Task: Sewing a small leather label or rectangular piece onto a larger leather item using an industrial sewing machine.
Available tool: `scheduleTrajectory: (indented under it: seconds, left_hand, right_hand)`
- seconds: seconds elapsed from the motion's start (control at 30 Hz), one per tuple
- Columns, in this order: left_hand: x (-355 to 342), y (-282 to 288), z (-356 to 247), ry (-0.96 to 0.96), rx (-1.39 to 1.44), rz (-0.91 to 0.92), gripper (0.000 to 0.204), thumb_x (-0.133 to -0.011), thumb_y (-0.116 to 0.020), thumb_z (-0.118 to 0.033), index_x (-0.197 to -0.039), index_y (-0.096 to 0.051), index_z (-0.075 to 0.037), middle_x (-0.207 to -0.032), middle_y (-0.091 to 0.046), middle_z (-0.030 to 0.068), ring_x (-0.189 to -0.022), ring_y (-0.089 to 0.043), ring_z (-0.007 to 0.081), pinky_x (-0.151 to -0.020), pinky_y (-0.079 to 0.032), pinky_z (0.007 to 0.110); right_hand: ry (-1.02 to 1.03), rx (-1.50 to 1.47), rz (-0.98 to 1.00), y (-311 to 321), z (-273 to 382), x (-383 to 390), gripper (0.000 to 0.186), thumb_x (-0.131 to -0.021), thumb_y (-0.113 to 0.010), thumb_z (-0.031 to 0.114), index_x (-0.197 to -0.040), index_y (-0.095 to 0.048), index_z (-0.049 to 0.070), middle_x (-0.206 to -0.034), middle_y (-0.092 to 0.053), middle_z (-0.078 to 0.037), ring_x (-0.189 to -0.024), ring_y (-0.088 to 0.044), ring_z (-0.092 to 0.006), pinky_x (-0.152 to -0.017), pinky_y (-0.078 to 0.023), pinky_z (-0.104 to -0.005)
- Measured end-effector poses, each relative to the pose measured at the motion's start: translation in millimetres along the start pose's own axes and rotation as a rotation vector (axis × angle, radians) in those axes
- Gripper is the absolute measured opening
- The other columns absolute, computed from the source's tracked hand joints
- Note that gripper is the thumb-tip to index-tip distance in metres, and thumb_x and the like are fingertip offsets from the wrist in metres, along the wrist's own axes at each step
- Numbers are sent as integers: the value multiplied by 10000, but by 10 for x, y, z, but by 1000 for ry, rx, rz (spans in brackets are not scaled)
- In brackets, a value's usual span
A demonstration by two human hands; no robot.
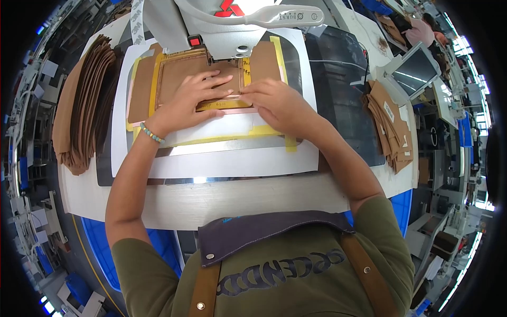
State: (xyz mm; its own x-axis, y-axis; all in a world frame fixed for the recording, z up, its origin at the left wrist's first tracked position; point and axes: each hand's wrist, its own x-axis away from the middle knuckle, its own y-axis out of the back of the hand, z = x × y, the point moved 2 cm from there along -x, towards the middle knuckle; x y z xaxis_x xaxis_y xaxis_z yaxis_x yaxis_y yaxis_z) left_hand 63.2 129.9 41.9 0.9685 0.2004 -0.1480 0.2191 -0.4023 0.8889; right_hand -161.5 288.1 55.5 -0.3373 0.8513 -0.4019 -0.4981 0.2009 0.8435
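Far to the left of the pale machine (163, 24), you have a thick stack of brown pieces (79, 116), with lots of layers side by side. A blue bin (100, 248) shows down low, on your side of the machine and to its left, past the edge of the table (174, 203). Next comes a big white sheet (211, 165), which reaches out from under the machine toward you. On top of it, right in front of the machine and partly under it, is a flat frame with yellow edges (157, 79), and a brown panel (179, 68) lies inside it. Your left hand (195, 98), just in front of the machine, is palm down and wide open on the panel, with its fingers apart and its thumb out to the side. It is not gripping anything. You wear a bead bracelet (151, 133) on that wrist. Your right hand (280, 105) is in front of the machine and a bit to its right, at the near right corner of the frame. Its fingers are curled and close together, but I cannot tell if they pinch anything. Farther right of the machine are a dark plate (338, 84), a pile of brown pieces with white labels (391, 124) and a tilted screen (417, 71).
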Motion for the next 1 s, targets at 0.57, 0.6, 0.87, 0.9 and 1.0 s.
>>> scheduleTrajectory:
  seconds: [0.57, 0.6, 0.87, 0.9, 1.0]
  left_hand:
    - [-336, 81, 226, 132, 92, -83, 530, -971, -790, -372, -1394, -737, -58, -1475, -684, 197, -1381, -616, 357, -1201, -436, 452]
    - [-349, 83, 231, 163, 89, -80, 523, -982, -777, -370, -1397, -734, -56, -1482, -674, 207, -1378, -617, 364, -1193, -451, 448]
    - [-104, 105, 483, 197, -104, -285, 427, -1039, -705, -296, -1382, -730, -42, -1479, -648, 212, -1370, -611, 378, -1178, -473, 444]
    - [-54, 181, 493, 279, 62, -334, 412, -1048, -689, -271, -1383, -723, -32, -1484, -647, 199, -1386, -594, 377, -1195, -453, 441]
    - [225, 360, 752, 408, 46, -411, 404, -1062, -662, -228, -1409, -699, -25, -1514, -635, 170, -1419, -562, 369, -1226, -422, 438]
  right_hand:
    - [-212, -75, -254, 31, -345, 109, 199, -983, -658, 78, -1117, -803, 59, -1265, -771, -87, -1286, -646, -310, -1108, -491, -457]
    - [-214, -74, -263, 30, -348, 113, 198, -981, -660, 81, -1116, -802, 54, -1263, -774, -86, -1287, -647, -308, -1110, -489, -455]
    - [-204, -94, -268, 32, -364, 113, 190, -982, -659, 83, -1106, -795, 37, -1244, -778, -90, -1278, -654, -296, -1104, -486, -449]
    - [-206, -97, -264, 33, -368, 132, 188, -983, -658, 83, -1105, -794, 38, -1240, -778, -89, -1275, -656, -292, -1101, -484, -445]
    - [-183, -106, -259, -5, -378, 140, 189, -986, -654, 84, -1108, -793, 44, -1232, -778, -80, -1269, -658, -282, -1101, -474, -436]
